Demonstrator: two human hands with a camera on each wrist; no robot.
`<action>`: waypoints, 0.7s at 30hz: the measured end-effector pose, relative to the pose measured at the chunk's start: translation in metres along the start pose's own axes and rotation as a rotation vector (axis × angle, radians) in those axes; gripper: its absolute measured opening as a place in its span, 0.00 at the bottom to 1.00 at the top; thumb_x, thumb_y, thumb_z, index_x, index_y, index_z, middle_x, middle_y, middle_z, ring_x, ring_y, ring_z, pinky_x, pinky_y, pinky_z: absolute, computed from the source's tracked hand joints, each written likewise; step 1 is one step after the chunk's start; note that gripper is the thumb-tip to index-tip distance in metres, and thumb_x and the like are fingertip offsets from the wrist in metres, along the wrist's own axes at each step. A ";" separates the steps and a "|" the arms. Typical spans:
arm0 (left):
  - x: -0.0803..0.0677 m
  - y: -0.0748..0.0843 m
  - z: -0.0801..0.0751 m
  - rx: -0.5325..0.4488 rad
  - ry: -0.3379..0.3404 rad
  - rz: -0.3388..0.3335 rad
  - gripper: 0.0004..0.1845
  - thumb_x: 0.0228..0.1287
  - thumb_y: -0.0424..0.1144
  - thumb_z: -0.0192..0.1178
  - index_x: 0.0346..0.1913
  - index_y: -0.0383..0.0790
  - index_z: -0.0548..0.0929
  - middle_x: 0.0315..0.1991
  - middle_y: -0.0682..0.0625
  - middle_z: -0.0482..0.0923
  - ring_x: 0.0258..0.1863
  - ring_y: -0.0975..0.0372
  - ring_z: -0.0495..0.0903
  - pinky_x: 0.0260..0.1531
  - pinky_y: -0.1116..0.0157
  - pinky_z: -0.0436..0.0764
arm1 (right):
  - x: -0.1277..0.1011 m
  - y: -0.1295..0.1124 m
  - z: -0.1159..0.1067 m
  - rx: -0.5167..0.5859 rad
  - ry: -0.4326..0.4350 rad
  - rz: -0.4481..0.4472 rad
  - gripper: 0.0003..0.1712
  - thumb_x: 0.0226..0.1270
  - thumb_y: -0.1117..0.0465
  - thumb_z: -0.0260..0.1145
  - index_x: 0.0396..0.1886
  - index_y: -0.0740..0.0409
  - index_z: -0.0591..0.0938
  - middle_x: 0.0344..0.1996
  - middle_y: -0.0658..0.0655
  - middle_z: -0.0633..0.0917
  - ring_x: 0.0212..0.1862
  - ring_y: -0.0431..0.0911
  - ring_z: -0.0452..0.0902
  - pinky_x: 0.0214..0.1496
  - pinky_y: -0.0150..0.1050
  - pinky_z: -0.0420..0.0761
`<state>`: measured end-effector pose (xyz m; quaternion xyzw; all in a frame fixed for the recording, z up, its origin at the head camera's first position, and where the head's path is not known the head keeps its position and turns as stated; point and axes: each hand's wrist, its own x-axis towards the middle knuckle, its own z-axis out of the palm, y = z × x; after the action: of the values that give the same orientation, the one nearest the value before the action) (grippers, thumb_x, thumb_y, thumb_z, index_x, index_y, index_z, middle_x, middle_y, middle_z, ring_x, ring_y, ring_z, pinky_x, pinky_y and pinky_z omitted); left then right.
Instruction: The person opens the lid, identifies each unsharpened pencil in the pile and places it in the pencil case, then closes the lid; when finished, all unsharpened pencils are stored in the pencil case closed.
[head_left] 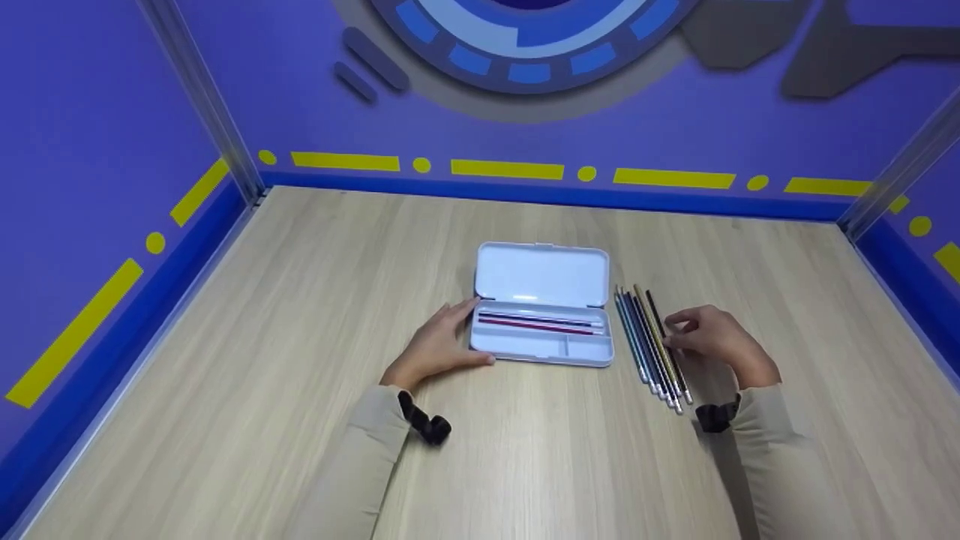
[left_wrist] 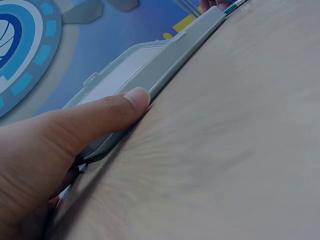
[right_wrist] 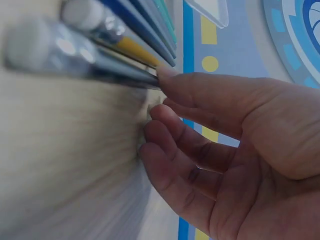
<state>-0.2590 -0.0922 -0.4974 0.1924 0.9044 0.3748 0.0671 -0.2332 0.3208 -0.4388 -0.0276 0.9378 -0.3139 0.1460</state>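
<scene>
An open white pencil case [head_left: 541, 346] lies mid-table with its lid [head_left: 541, 274] folded back; a red and a dark pencil [head_left: 536, 324] lie inside. My left hand [head_left: 442, 343] grips the case's left end, thumb [left_wrist: 112, 111] pressed along the front wall [left_wrist: 165, 60] and fingers at the far corner. Right of the case, several pencils [head_left: 651, 346] lie side by side on the table. My right hand [head_left: 712, 337] is beside that row. Its thumb tip [right_wrist: 167, 77] touches the nearest pencil [right_wrist: 125, 72], and the bent fingers [right_wrist: 160, 135] rest their tips on the wood.
The wooden table [head_left: 300, 300] is walled by purple panels [head_left: 90, 150] on the left, back and right. Bare wood lies left of the case, behind it, and in front of both hands.
</scene>
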 end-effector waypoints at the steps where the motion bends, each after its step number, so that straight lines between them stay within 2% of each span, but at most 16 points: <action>1: 0.000 0.000 0.000 0.000 0.001 0.002 0.56 0.42 0.60 0.74 0.75 0.51 0.57 0.74 0.49 0.58 0.75 0.48 0.50 0.75 0.52 0.50 | 0.000 0.000 0.000 0.000 0.008 0.001 0.29 0.63 0.61 0.66 0.59 0.76 0.73 0.39 0.69 0.85 0.29 0.42 0.80 0.32 0.37 0.81; 9: 0.000 0.000 -0.001 0.004 0.001 -0.005 0.56 0.42 0.61 0.74 0.75 0.52 0.57 0.74 0.50 0.58 0.75 0.48 0.52 0.73 0.50 0.54 | 0.003 0.000 0.000 -0.003 0.060 0.037 0.29 0.63 0.62 0.65 0.59 0.78 0.73 0.36 0.66 0.85 0.27 0.41 0.77 0.30 0.36 0.79; 15: 0.001 0.000 -0.002 0.023 0.002 0.035 0.56 0.44 0.59 0.74 0.75 0.47 0.58 0.74 0.47 0.59 0.75 0.49 0.53 0.75 0.53 0.51 | 0.003 0.003 0.000 -0.007 0.083 0.009 0.28 0.62 0.63 0.66 0.57 0.77 0.74 0.32 0.64 0.86 0.25 0.41 0.77 0.27 0.35 0.78; 21: 0.001 0.000 -0.001 0.022 -0.004 0.018 0.56 0.43 0.60 0.74 0.75 0.48 0.57 0.74 0.48 0.58 0.75 0.49 0.51 0.75 0.53 0.52 | 0.004 0.007 -0.002 0.014 0.046 0.011 0.28 0.64 0.64 0.64 0.60 0.76 0.72 0.34 0.66 0.87 0.26 0.41 0.79 0.28 0.35 0.80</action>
<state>-0.2605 -0.0927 -0.4964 0.2021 0.9065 0.3652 0.0635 -0.2369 0.3272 -0.4425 -0.0141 0.9388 -0.3201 0.1265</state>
